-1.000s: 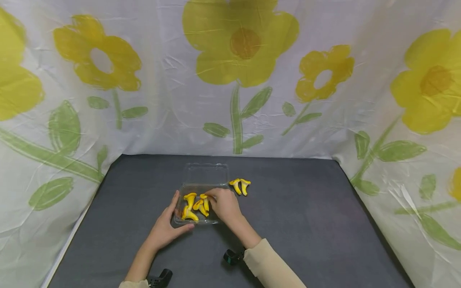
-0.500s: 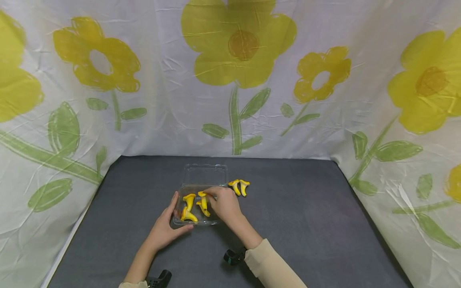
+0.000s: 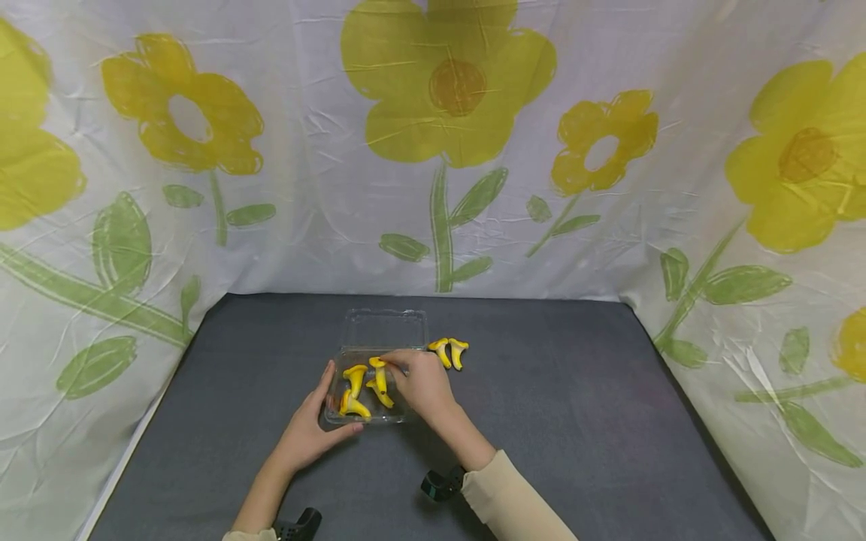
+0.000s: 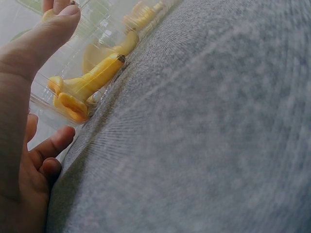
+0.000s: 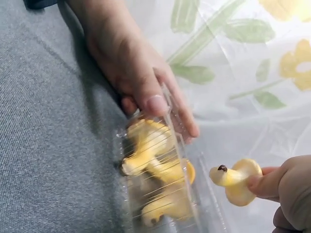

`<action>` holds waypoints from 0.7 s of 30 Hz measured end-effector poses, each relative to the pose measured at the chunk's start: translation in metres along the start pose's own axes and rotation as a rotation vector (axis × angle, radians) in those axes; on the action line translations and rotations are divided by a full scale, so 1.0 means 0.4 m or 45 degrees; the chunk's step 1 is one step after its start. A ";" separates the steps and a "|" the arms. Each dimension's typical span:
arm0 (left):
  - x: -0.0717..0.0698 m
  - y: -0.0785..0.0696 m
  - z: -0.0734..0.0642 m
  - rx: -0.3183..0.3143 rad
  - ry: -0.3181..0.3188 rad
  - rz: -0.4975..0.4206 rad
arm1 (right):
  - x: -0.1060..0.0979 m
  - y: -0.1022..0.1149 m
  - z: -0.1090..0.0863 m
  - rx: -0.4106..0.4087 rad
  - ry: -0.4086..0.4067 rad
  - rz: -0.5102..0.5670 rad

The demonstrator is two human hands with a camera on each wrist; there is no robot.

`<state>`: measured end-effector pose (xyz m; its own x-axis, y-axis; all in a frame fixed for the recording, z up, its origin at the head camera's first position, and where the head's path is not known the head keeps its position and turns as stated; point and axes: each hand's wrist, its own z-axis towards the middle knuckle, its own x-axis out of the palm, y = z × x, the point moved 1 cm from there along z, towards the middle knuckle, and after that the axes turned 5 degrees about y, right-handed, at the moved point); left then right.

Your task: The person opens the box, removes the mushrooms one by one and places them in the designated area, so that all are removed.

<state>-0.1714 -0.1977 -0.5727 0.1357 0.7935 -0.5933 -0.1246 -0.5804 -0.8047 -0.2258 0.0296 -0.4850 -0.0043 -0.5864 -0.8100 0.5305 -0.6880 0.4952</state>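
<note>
A clear plastic clamshell box (image 3: 401, 418) lies open on the dark table, holding three yellow chanterelle mushrooms, one of them a chanterelle (image 3: 354, 406) at the front left. My right hand (image 3: 425, 385) pinches another chanterelle (image 5: 237, 180) by its cap between thumb and fingertips, above the box. In the right wrist view that mushroom hangs clear of the others, its dark stem tip showing. My left hand (image 3: 306, 434) rests against the box's front left corner, fingers straight along the left wall and thumb at the front. Through the wall, the left wrist view shows a chanterelle (image 4: 92, 82).
Two more chanterelles (image 3: 449, 352) lie side by side on the table (image 3: 561, 406), just right of the box. The box's lid (image 3: 386, 329) is folded back behind it. A white curtain (image 3: 304, 248) with yellow flowers encloses the table's back and sides.
The chanterelle in my right hand has shifted slightly left and up, and its stem has swung more upright over the box. My left hand stays against the corner.
</note>
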 end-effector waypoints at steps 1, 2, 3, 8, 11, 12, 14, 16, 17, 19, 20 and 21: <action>0.000 0.000 0.000 0.001 -0.001 -0.001 | -0.003 0.002 0.000 -0.007 -0.010 0.004; -0.001 0.000 0.000 0.002 -0.002 0.000 | -0.007 0.004 0.000 -0.015 -0.022 0.009; -0.001 0.000 -0.001 0.002 -0.002 0.000 | -0.011 0.007 0.000 -0.023 -0.033 0.013; -0.001 0.001 0.000 -0.009 0.001 0.010 | -0.030 0.018 0.000 -0.048 -0.069 0.027; -0.002 0.001 0.000 -0.018 0.006 0.009 | -0.037 0.022 -0.001 -0.047 -0.073 0.031; -0.002 0.000 0.000 -0.019 0.005 0.009 | -0.040 0.023 -0.001 -0.048 -0.074 0.034; -0.003 -0.001 -0.001 -0.023 0.007 0.005 | -0.044 0.024 -0.001 -0.055 -0.081 0.036; -0.003 -0.002 -0.001 -0.028 0.009 0.002 | -0.049 0.024 -0.002 -0.063 -0.088 0.045; -0.003 -0.002 -0.002 -0.028 0.009 0.003 | -0.052 0.024 -0.002 -0.067 -0.093 0.052; -0.003 -0.002 -0.002 -0.029 0.012 0.000 | -0.058 0.023 -0.003 -0.064 -0.103 0.069; -0.003 -0.002 -0.001 -0.028 0.013 -0.003 | -0.062 0.022 -0.002 -0.060 -0.106 0.084; -0.003 -0.002 -0.001 -0.026 0.010 -0.001 | -0.065 0.022 -0.002 -0.057 -0.112 0.096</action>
<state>-0.1710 -0.1982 -0.5715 0.1438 0.7926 -0.5926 -0.1045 -0.5833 -0.8055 -0.2202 0.0394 -0.4598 -0.0363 -0.6722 -0.7395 0.5692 -0.6221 0.5375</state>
